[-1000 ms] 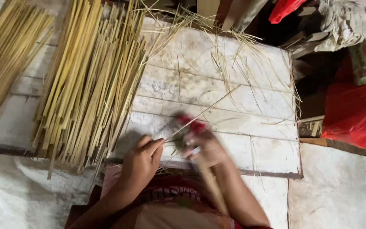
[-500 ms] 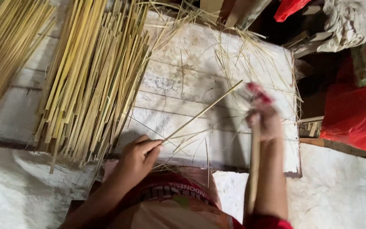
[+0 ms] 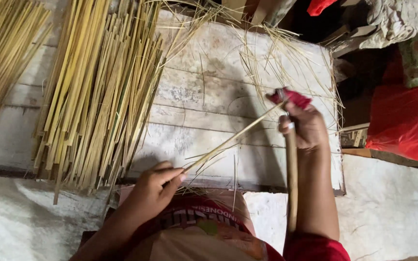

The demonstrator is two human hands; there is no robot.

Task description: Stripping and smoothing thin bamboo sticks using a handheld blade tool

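My left hand pinches the near end of a thin bamboo strip that slants up to the right over a whitewashed wooden board. My right hand grips a knife with a long wooden handle running back along my forearm. A red wrap covers the fingers at the strip's far end, where the blade meets it. Thin pale shavings lie scattered on the board beyond my right hand.
A thick pile of yellow-green bamboo strips lies on the board's left part, with a second pile at the far left. Red plastic bags sit at the right. White sacking covers the ground near me.
My right hand has travelled from close to my left hand out to the right along the strip, with the knife. My left hand has stayed at the strip's near end.
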